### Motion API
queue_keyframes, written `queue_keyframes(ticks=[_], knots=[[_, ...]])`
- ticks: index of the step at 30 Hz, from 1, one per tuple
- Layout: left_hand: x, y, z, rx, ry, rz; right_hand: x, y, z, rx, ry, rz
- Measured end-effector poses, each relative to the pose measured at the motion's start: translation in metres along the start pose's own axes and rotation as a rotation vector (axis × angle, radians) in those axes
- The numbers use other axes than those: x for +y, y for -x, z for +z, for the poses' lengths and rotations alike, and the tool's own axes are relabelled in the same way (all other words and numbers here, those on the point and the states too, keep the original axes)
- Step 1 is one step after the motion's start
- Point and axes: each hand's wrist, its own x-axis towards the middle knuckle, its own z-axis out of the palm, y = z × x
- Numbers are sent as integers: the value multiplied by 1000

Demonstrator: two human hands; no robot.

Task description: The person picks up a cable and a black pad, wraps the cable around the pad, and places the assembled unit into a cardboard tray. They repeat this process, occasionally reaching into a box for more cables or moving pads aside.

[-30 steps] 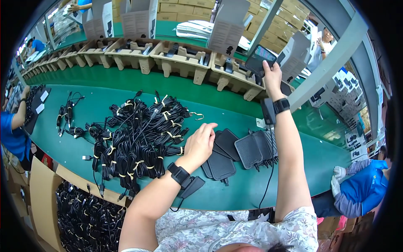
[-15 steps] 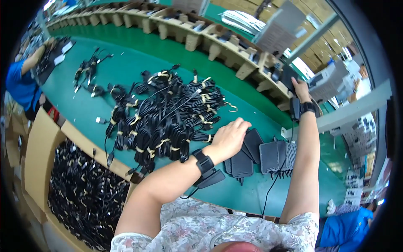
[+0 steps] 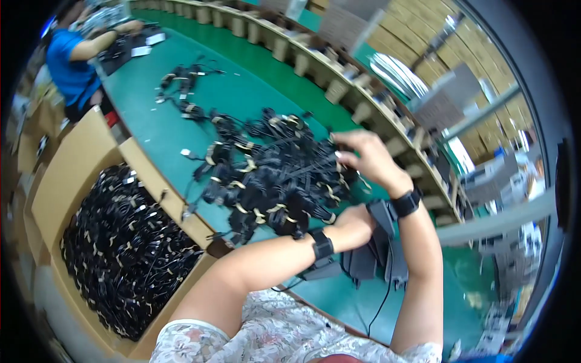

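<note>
1. Currently, the right hand (image 3: 370,158) is at the right edge of a pile of black cable bundles (image 3: 260,184), its thumb and forefinger bent toward the cables.
2. The left hand (image 3: 356,225) is lower down, just beside the near right side of the pile and above some flat black pads (image 3: 358,264); its fingers are hidden behind the black device (image 3: 381,218) at the right wrist.
3. With the blur and the crossing arms, I cannot tell whether either hand is grasping anything.
4. The pile lies on a green table (image 3: 136,100), many of its bundles bound with pale ties, and a few more bundles (image 3: 181,85) trail off toward the far left.
5. Left of the person's left arm, an open cardboard box (image 3: 75,166) is filled with more black cables (image 3: 127,248).
6. Beyond the table's green strip runs a curving row of brown trays (image 3: 336,91), with stacked cartons (image 3: 457,60) behind.
7. A co-worker in a blue shirt (image 3: 68,57) is at the table's far left end.
</note>
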Motion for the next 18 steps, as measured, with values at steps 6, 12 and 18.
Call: queue_keyframes(ticks=[6, 12, 18], knots=[[7, -2, -1, 36, 292, -68, -13, 1, -15, -248, 215, 128], [-15, -2, 30, 43, 190, -26, -32, 7, -2, -47, -200, 223], [-19, -7, 32, 42, 77, 195, -27, 8, 2, -169, 166, 224]])
